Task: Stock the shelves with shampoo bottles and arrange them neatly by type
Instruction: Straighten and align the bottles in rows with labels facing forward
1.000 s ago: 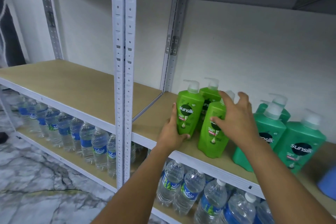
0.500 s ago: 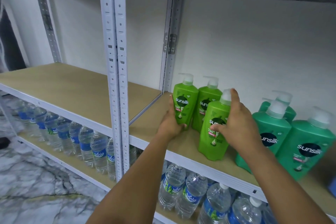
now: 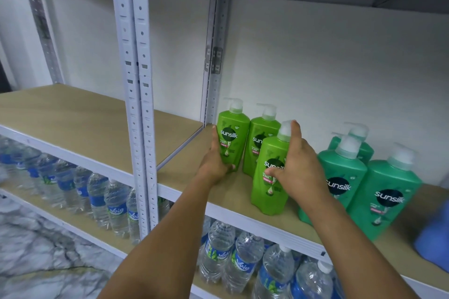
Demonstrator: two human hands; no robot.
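left hand (image 3: 215,162) grips rear green bottle (image 3: 233,133) | right hand (image 3: 298,167) grips front green bottle (image 3: 269,177)

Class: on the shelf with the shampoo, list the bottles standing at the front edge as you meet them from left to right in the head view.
Front light green bottle → front-left teal bottle → front-right teal bottle.

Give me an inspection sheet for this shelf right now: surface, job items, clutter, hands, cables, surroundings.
Surface: tan shelf board on a grey metal rack.
Job's things: three light green shampoo bottles upright at left; three teal shampoo bottles upright at right, grouped by colour.
Clutter: blue object at the right edge, blurred.
Hands: left hand grips the leftmost light green bottle; right hand holds the front light green one.
Cables: nothing seen.
Surroundings: water bottles on the lower shelf; marble floor.
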